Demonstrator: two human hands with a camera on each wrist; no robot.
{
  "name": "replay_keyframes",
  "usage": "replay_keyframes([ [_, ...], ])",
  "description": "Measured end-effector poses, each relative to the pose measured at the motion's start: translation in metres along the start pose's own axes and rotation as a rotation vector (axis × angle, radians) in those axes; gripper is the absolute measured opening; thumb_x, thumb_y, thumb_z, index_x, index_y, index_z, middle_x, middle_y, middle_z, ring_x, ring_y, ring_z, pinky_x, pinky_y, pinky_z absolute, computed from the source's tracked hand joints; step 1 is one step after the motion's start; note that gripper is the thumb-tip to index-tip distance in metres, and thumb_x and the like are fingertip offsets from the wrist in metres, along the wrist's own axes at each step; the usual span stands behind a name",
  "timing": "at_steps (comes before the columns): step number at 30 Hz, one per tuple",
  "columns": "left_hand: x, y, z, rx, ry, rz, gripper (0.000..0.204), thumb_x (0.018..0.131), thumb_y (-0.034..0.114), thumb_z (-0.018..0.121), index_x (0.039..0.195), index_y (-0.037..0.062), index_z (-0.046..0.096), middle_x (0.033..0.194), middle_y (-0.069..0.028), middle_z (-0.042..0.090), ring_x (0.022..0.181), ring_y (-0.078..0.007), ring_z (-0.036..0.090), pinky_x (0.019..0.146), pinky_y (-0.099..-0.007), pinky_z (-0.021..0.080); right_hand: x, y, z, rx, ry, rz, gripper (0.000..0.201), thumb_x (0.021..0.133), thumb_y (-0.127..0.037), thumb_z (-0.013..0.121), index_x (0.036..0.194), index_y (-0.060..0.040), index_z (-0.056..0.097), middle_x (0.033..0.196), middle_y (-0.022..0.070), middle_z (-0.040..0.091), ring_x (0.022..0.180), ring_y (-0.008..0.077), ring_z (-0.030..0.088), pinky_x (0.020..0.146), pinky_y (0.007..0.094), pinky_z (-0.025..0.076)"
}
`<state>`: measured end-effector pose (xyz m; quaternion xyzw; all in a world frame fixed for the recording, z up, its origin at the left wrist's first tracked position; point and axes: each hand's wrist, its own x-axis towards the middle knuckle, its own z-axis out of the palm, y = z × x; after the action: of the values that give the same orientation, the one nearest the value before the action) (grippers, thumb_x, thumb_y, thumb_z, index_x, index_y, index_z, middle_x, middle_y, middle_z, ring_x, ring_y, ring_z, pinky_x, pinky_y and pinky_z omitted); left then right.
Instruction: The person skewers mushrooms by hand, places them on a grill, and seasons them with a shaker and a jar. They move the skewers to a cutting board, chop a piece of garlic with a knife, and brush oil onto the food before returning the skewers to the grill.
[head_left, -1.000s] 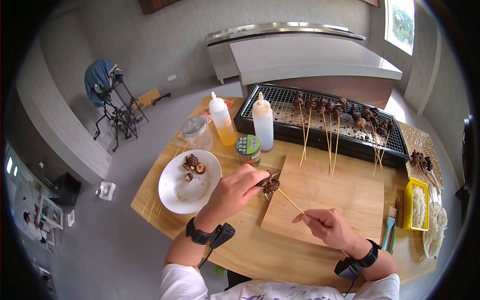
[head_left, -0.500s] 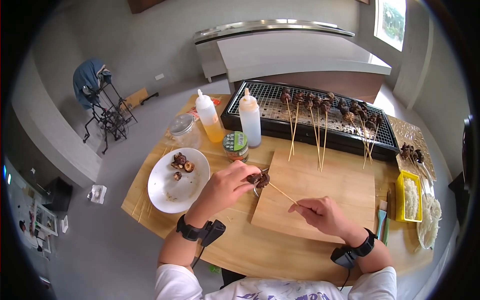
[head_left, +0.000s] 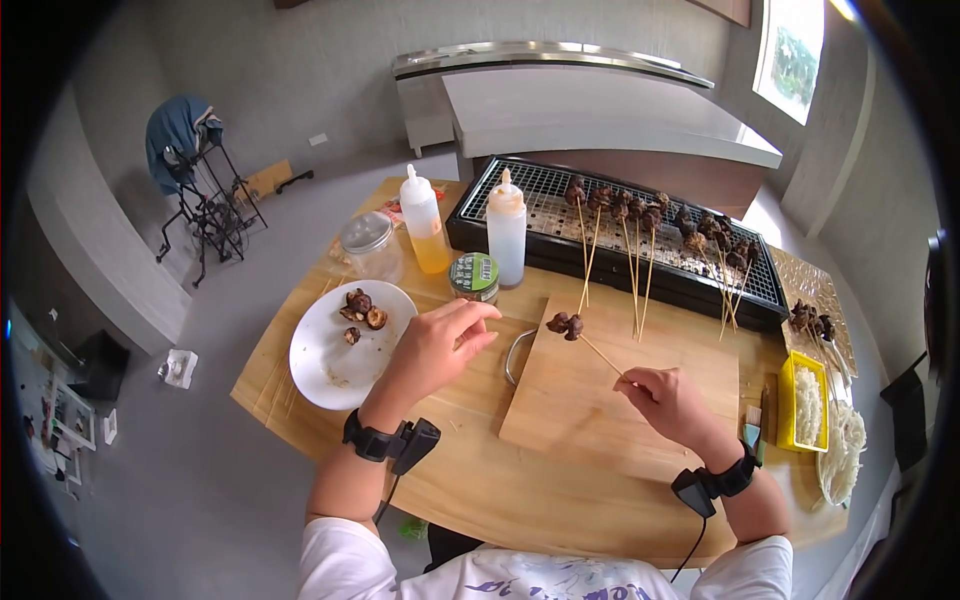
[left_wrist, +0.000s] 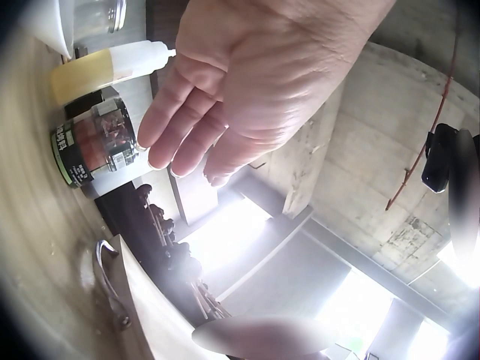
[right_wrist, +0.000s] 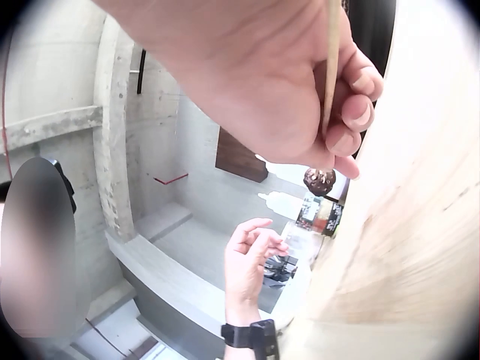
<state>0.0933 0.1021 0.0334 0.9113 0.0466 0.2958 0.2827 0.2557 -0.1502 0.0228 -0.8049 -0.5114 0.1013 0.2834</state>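
"Head view: how far along are you?"

"I'd call it well along. Several loaded skewers (head_left: 600,198) lie on the grill (head_left: 550,262), their sticks reaching out over its near edge. The skewer (head_left: 600,352) I have up carries dark pieces (head_left: 567,326) at its far end, and much of the stick is bare."

"So what's left?"

"A few loose pieces (head_left: 360,302) sit on the plate (head_left: 315,350), off any stick. I'd judge those are what remains, and this skewer looks only part-filled — though I can't tell how many it should carry."

"What are your hands doing?"

"My right hand (head_left: 668,400) pinches the stick towards its lower part; from the right wrist I see the fingers curled round it. My left hand (head_left: 430,350) is empty, its fingers loosely extended and slightly bent, as the left wrist shows too."

"And where's the skewer, next to them?"

"It slants above the board (head_left: 560,400), running from my right fingers towards the left. The pieces are between my two hands, just beyond the left fingertips and not touching them. The plate is on the surface (head_left: 500,480), on the far side of my left hand from the skewer — quite apart from the stick."
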Motion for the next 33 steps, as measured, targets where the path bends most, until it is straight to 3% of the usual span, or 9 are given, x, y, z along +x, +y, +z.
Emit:
replay_keyframes([
  [3,0.000,-0.001,-0.001,0.004,0.010,0.009,0.020,0.077,0.008,0.065,0.096,0.0066,0.057,0.074,-0.0080,0.059,0.066,-0.0219,0.060,0.058,-0.0312,0.048,-0.006,0.013,0.005,-0.190,0.084,-0.084,0.013,0.086,-0.017,0.054,0.082,-0.0052,0.057,0.064,0.0138,0.059,0.058,0.0328,0.057,0.051,0.0373,0.045],
  [9,0.000,-0.004,-0.005,0.008,0.026,-0.012,0.017,0.077,0.007,0.064,0.092,0.0049,0.057,0.075,-0.0089,0.061,0.065,-0.0212,0.061,0.058,-0.0304,0.049,-0.009,0.020,0.008,-0.403,0.052,-0.120,0.014,0.086,-0.019,0.053,0.084,-0.0055,0.050,0.061,0.0119,0.057,0.056,0.0317,0.057,0.050,0.0390,0.043],
  [12,0.001,-0.002,-0.007,-0.009,0.036,-0.035,0.016,0.077,0.005,0.064,0.091,0.0040,0.057,0.076,-0.0097,0.062,0.065,-0.0208,0.062,0.058,-0.0299,0.049,-0.010,0.022,0.004,-0.385,0.045,-0.179,0.014,0.086,-0.019,0.053,0.084,-0.0061,0.050,0.063,0.0111,0.057,0.058,0.0310,0.057,0.051,0.0384,0.043],
  [21,0.002,0.001,-0.007,0.018,0.052,-0.063,0.016,0.076,0.002,0.064,0.092,0.0032,0.060,0.073,-0.0093,0.061,0.063,-0.0177,0.061,0.057,-0.0275,0.048,-0.012,0.034,0.001,-0.396,0.055,-0.126,0.017,0.083,-0.022,0.057,0.087,-0.0061,0.053,0.072,0.0101,0.060,0.065,0.0307,0.058,0.054,0.0407,0.043],
  [25,0.003,-0.004,-0.007,0.006,0.056,-0.063,0.016,0.076,0.002,0.064,0.091,0.0030,0.060,0.073,-0.0092,0.061,0.063,-0.0175,0.061,0.057,-0.0269,0.048,-0.021,0.019,-0.023,-0.311,0.082,-0.053,0.016,0.082,-0.021,0.058,0.090,-0.0074,0.057,0.074,0.0099,0.062,0.066,0.0303,0.059,0.057,0.0388,0.046],
  [27,0.003,-0.007,-0.005,0.002,0.059,-0.091,0.015,0.076,0.001,0.064,0.091,0.0030,0.060,0.073,-0.0089,0.062,0.063,-0.0173,0.061,0.057,-0.0266,0.048,-0.025,0.016,-0.039,-0.139,0.149,0.063,0.013,0.082,-0.019,0.058,0.087,-0.0085,0.062,0.073,0.0099,0.063,0.066,0.0296,0.060,0.059,0.0363,0.048],
  [28,0.003,-0.007,-0.005,-0.001,0.059,-0.088,0.015,0.076,0.001,0.064,0.091,0.0030,0.060,0.073,-0.0089,0.062,0.063,-0.0173,0.061,0.057,-0.0266,0.048,-0.026,0.019,-0.046,-0.227,0.263,0.078,0.012,0.081,-0.018,0.057,0.081,-0.0072,0.063,0.070,0.0095,0.063,0.064,0.0293,0.061,0.059,0.0355,0.049],
  [31,0.002,-0.007,-0.005,-0.019,0.060,-0.100,0.015,0.076,0.002,0.064,0.091,0.0028,0.060,0.074,-0.0089,0.062,0.064,-0.0173,0.061,0.057,-0.0265,0.048,-0.033,0.051,-0.066,0.030,0.439,0.168,0.013,0.083,-0.015,0.058,0.084,-0.0034,0.063,0.060,0.0079,0.060,0.054,0.0180,0.061,0.051,0.0291,0.048],
  [33,0.002,-0.006,-0.006,-0.026,0.071,-0.090,0.014,0.077,0.002,0.063,0.091,0.0028,0.060,0.074,-0.0087,0.062,0.065,-0.0174,0.061,0.057,-0.0266,0.048,-0.035,0.063,-0.078,0.194,0.475,0.340,0.015,0.085,-0.015,0.057,0.084,-0.0009,0.061,0.058,0.0056,0.059,0.053,0.0106,0.059,0.050,0.0244,0.047],
])
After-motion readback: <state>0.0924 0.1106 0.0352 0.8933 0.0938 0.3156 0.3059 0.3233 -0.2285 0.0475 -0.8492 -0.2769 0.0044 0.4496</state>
